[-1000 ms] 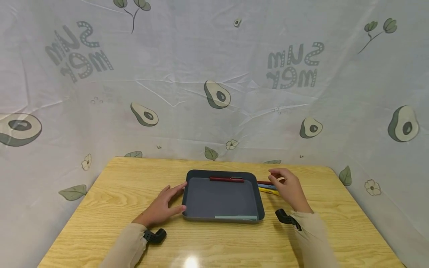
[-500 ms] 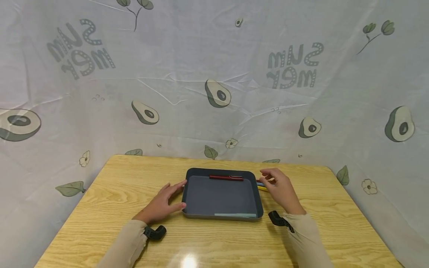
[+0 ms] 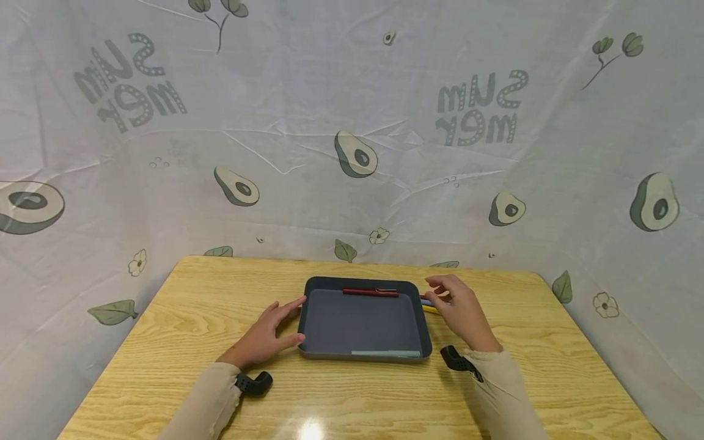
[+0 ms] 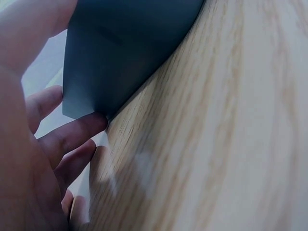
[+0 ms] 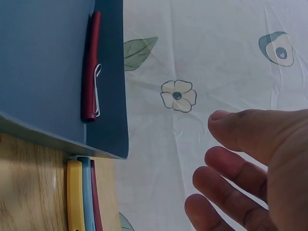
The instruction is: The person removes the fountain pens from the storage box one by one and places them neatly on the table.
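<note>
A dark grey tray (image 3: 363,324) lies between the hands. My left hand (image 3: 266,333) has its thumb and fingers spread along the tray's left side; in the left wrist view, fingertips touch the tray wall (image 4: 115,57). Inside the tray, a dark red clip pen (image 3: 371,293) lies along the far wall and a pale teal pen (image 3: 386,354) along the near one. Just right of the tray, my right hand (image 3: 461,311) hovers with loosely bent fingers and nothing between them. Beneath it lie a yellow pen (image 5: 75,195), a blue pen (image 5: 87,192) and another dark red pen (image 5: 96,197), partly hidden in the head view.
The wooden table (image 3: 352,397) ends at a pale curtain (image 3: 297,201) printed with avocados and leaves. A black wrist camera (image 3: 254,384) sits on the left sleeve, another black camera (image 3: 456,360) on the right.
My right hand has shifted left, closer to the tray's right edge, and covers more of the pens there. It barely moves in the last half second. My left hand stays at the tray.
</note>
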Demonstrator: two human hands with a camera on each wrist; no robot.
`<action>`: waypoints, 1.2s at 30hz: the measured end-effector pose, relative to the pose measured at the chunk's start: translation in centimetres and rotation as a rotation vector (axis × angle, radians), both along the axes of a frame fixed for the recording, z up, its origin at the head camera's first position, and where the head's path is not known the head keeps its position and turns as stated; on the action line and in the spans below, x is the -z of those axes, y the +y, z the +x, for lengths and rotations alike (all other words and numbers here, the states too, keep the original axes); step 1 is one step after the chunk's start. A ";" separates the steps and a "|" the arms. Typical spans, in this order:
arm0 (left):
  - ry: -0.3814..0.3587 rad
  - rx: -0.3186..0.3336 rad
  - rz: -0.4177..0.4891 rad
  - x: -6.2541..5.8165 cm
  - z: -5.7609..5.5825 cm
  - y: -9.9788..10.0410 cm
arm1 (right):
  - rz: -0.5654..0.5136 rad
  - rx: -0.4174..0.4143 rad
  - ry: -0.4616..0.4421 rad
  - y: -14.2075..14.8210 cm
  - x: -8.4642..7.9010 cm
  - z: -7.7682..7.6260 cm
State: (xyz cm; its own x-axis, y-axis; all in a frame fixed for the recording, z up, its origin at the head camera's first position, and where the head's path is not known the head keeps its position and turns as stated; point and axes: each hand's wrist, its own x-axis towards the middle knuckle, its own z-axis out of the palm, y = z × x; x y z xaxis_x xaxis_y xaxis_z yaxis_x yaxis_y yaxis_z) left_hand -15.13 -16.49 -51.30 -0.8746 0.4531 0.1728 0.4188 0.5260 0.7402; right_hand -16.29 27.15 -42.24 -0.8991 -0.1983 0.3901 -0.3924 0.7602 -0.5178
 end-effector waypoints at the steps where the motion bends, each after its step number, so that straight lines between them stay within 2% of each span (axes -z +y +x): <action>1: 0.002 0.002 0.003 0.0 0.0 0.0 | 0.001 -0.002 0.002 -0.1 0.0 0.0; 10: 0.002 0.005 0.015 -0.1 0.3 -0.3 | 0.032 -0.027 0.002 -0.7 -0.4 0.1; 18: -0.012 -0.012 0.017 -0.3 0.5 -0.4 | 0.029 -0.087 -0.107 -2.1 -0.6 0.6; 26: -0.034 -0.004 0.015 -0.4 0.4 0.0 | 0.164 -0.285 -0.289 -3.2 0.1 1.5; 31: -0.028 0.001 0.009 -0.6 0.2 0.1 | 0.187 -0.389 -0.381 -3.6 0.4 1.6; 36: -0.007 0.011 -0.006 -0.3 -0.1 0.1 | 0.199 -0.471 -0.461 -4.1 1.2 1.3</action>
State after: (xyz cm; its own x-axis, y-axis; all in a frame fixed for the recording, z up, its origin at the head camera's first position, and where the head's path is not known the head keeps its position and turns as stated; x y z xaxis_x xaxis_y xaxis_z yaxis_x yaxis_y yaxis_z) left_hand -15.21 -16.38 -50.96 -0.8709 0.4634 0.1636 0.4190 0.5262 0.7400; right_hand -14.96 23.00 -43.45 -0.7646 -0.6373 -0.0962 -0.4775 0.6604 -0.5796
